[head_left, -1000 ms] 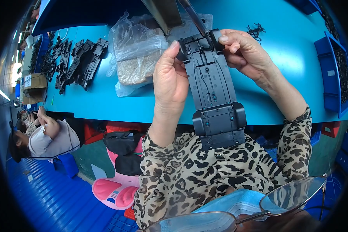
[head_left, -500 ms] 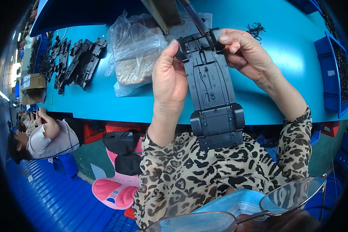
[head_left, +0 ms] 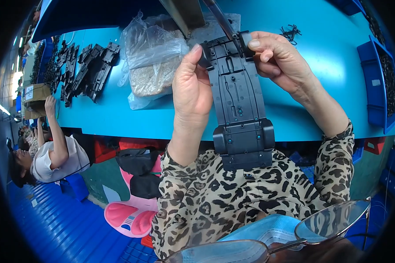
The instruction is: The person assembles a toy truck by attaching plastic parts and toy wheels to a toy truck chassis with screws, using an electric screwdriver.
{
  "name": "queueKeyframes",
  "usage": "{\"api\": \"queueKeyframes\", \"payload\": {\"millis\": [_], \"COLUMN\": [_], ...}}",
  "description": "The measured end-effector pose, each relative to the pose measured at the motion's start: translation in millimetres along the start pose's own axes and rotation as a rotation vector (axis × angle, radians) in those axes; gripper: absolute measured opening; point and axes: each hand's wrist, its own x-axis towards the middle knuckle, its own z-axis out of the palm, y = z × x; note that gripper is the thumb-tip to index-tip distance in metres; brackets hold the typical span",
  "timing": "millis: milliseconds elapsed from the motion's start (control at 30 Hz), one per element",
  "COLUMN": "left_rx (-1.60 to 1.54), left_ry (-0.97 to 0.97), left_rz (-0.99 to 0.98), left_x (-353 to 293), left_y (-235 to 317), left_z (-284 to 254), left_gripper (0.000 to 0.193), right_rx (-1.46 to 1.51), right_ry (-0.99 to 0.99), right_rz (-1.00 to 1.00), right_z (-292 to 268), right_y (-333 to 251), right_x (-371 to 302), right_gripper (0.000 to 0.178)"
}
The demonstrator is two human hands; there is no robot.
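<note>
Both hands hold a long black plastic toy-car chassis [head_left: 237, 94], its far end under a slanted metal rod [head_left: 220, 19]. My left hand [head_left: 193, 83] grips the far left wheel arch between thumb and fingers; the fingers are partly hidden behind the part. At the far right wheel arch, my right hand [head_left: 278, 59] pinches the edge, close to the rod's lower tip. Whether the rod touches the chassis I cannot tell. The near end of the chassis, with two more wheel arches, hangs over the table's front edge before my leopard-print top.
A plastic-wrapped block [head_left: 156, 79] lies left of my hands. Beyond it are several black chassis parts [head_left: 92, 70] and a cardboard box [head_left: 37, 96]. Small black pieces [head_left: 290, 34] lie at the far right, near a blue bin [head_left: 375, 101]. A co-worker [head_left: 59, 158] sits at left.
The near end of the chassis has swung slightly left, while both hands keep their grip. At left, the co-worker's arm has risen toward the cardboard box.
</note>
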Motion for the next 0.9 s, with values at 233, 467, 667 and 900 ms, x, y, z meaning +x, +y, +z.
{"api": "queueKeyframes", "payload": {"millis": [233, 467, 667, 900], "left_rx": [-0.028, -0.015, 0.001, 0.124], "left_ry": [0.002, 0.001, -0.110, -0.158], "left_rz": [-0.011, 0.066, 0.000, -0.082], "left_x": [5, -1, -1, -12], "left_y": [-2, -2, -11, -28], "left_z": [-10, -5, -14, -6], "left_gripper": [0.019, 0.017, 0.017, 0.027], "right_rx": [-0.005, -0.054, -0.087, -0.114], "right_ry": [0.024, 0.023, 0.039, 0.045], "right_rz": [-0.011, -0.031, -0.005, 0.000], "right_z": [1, 0, -15, -26], "right_y": [0, -3, -1, -13], "right_x": [-2, 0, 9, 2], "right_gripper": [0.010, 0.014, 0.012, 0.008]}}
